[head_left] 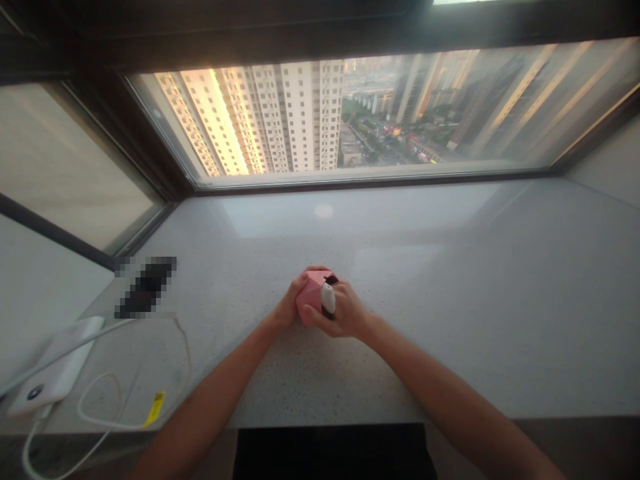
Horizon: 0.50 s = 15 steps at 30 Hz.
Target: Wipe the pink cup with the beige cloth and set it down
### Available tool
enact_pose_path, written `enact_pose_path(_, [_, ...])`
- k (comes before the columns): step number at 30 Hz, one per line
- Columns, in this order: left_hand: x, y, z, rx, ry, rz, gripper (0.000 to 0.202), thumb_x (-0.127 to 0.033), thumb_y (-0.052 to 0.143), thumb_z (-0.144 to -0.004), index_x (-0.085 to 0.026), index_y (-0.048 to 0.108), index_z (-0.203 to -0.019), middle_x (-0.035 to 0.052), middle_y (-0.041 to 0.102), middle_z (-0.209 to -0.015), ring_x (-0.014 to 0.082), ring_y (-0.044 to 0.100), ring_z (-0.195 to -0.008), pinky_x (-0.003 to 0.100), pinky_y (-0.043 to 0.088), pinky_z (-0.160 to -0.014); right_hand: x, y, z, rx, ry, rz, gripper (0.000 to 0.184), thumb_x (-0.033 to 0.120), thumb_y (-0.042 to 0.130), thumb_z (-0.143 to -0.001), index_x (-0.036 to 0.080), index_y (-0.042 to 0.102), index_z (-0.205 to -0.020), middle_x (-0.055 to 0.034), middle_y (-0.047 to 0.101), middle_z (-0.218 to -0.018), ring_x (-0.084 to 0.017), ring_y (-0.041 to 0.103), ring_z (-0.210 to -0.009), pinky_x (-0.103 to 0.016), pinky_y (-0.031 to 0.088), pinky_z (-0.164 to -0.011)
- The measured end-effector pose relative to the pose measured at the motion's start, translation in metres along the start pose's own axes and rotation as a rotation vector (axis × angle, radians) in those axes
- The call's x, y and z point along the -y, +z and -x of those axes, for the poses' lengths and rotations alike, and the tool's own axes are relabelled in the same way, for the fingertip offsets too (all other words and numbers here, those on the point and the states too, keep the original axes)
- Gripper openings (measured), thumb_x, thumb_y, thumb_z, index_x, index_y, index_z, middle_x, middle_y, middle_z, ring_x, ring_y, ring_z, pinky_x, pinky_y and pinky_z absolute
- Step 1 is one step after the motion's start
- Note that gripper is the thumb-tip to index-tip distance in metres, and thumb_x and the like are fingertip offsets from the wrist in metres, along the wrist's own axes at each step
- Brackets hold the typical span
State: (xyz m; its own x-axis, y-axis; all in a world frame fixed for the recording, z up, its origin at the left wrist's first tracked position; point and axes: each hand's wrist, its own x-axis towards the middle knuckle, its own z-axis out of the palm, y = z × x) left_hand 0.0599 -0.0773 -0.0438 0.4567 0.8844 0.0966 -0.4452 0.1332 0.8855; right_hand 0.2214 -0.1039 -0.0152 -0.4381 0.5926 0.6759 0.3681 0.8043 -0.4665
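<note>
Left hand (290, 300) is curled around the left side of a pink faceted object (311, 293), and the right hand (349, 310) grips its right side, thumb laid against the near face, the other fingertips partly hidden. Between them the object sits about midway along the window ledge (475, 320), nearer the front edge than the back; whether it touches the surface I cannot tell.

Going from the left, a white slab with a dark round mark (63, 365) lies by the front left corner of the ledge, a pale strip crossing over it. A white cable (187, 360) loops just beside the slab and hangs past the front edge, with a yellow tag (155, 408) on it close to that edge. Behind the loop, towards the left edge, lies a dark item (147, 287) blurred into squares, too coarse to name. Next comes the pink object, with a dark opening at its upper right and a small white rounded piece (328, 299) beside the right hand; I cannot tell if the two are joined. Along the back edge runs a window (370, 181), tall buildings (310, 113) beyond
</note>
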Motion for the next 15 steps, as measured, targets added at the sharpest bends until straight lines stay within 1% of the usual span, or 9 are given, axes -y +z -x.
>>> enact_pose_path(3, [0.0004, 0.0, -0.0004, 0.003, 0.007, -0.001, 0.056, -0.063, 0.062, -0.095, -0.016, 0.073, -0.123, 0.0105, 0.078, -0.112, 0.0229, 0.073, -0.096, 0.034, 0.057, -0.089, -0.0004, -0.0002, 0.0001, 0.023, 0.019, -0.018, 0.049, 0.037, 0.06, -0.098, 0.023, 0.045, -0.054, 0.0043, 0.043, -0.047, -0.01, 0.034, -0.046, -0.032, 0.023, -0.052])
enact_pose_path(7, [0.0017, -0.0008, -0.0011, -0.004, -0.005, -0.006, 0.057, -0.063, 0.062, -0.096, -0.016, 0.072, -0.124, 0.0113, 0.078, -0.113, 0.0233, 0.074, -0.097, 0.035, 0.058, -0.091, -0.0022, 0.0021, 0.0028, 0.029, 0.094, -0.075, 0.05, 0.038, 0.063, -0.097, 0.023, 0.044, -0.054, 0.0045, 0.042, -0.048, -0.01, 0.034, -0.047, -0.031, 0.024, -0.053])
enact_pose_path(10, [0.0034, -0.0029, -0.0004, -0.025, -0.033, -0.01, 0.064, -0.07, 0.055, -0.099, -0.015, 0.07, -0.129, 0.0122, 0.079, -0.114, 0.0242, 0.075, -0.098, 0.036, 0.059, -0.092, -0.0035, 0.0053, 0.005, 0.002, 0.175, -0.149, 0.049, 0.04, 0.065, -0.097, 0.023, 0.044, -0.057, 0.0048, 0.042, -0.051, -0.01, 0.034, -0.049, -0.03, 0.025, -0.054])
enact_pose_path(12, [0.0042, -0.0042, 0.0016, -0.023, -0.045, -0.025, 0.076, -0.08, 0.046, -0.1, -0.017, 0.066, -0.137, 0.0123, 0.078, -0.117, 0.0254, 0.076, -0.101, 0.039, 0.06, -0.095, -0.0037, 0.0062, 0.0054, -0.024, 0.26, -0.227, 0.049, 0.042, 0.066, -0.097, 0.023, 0.044, -0.058, 0.0052, 0.041, -0.052, -0.009, 0.034, -0.049, -0.03, 0.025, -0.053])
enact_pose_path(13, [0.0043, -0.0048, 0.0032, -0.01, -0.039, -0.048, 0.081, -0.084, 0.041, -0.1, -0.018, 0.063, -0.143, 0.0125, 0.077, -0.122, 0.0264, 0.075, -0.105, 0.041, 0.059, -0.099, -0.0038, 0.0059, 0.0052, -0.042, 0.32, -0.285, 0.049, 0.044, 0.067, -0.097, 0.023, 0.044, -0.059, 0.0053, 0.04, -0.053, -0.01, 0.034, -0.05, -0.029, 0.025, -0.052])
enact_pose_path(15, [0.0042, -0.0055, 0.0068, 0.033, 0.012, -0.161, 0.089, -0.088, 0.035, -0.099, -0.021, 0.053, -0.155, 0.0135, 0.073, -0.135, 0.0296, 0.072, -0.12, 0.046, 0.054, -0.111, -0.0045, 0.0038, 0.0039, -0.104, 0.466, -0.445, 0.049, 0.051, 0.07, -0.095, 0.024, 0.047, -0.061, 0.0049, 0.041, -0.055, -0.01, 0.035, -0.051, -0.028, 0.025, -0.05])
